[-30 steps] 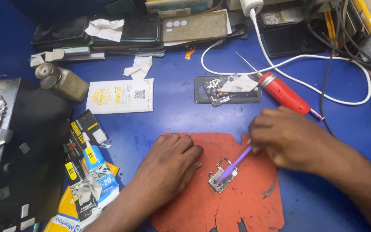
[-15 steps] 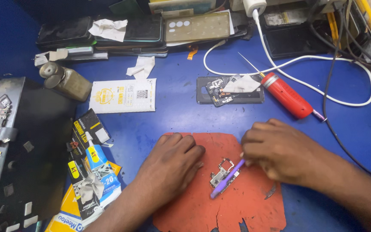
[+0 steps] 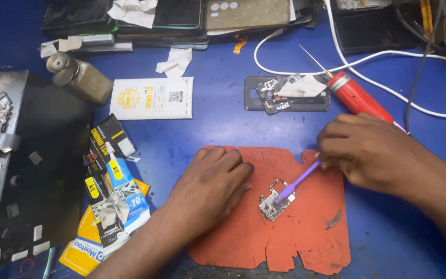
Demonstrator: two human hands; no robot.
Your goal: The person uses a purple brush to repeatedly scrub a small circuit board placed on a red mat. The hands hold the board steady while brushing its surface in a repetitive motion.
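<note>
My right hand [image 3: 372,152] pinches the purple brush [image 3: 298,182], which has shifted back onto the small circuit board [image 3: 275,200] mid orange mat [image 3: 305,232], so scrubbing goes on. Left hand [image 3: 213,181] stays fisted beside it, holding nothing visible.

The scene is evenly and brightly lit from above, with saturated colour on the blue desk [image 3: 207,129] and the orange mat [image 3: 285,237]. Soft, short shadows are cast beneath the hands onto the mat. Mild glare is seen on the red tool handle [image 3: 360,98] and the white cable [image 3: 388,57]. The centre is sharp; the far edge and the dark left corners are dimmer and slightly softened.
</note>
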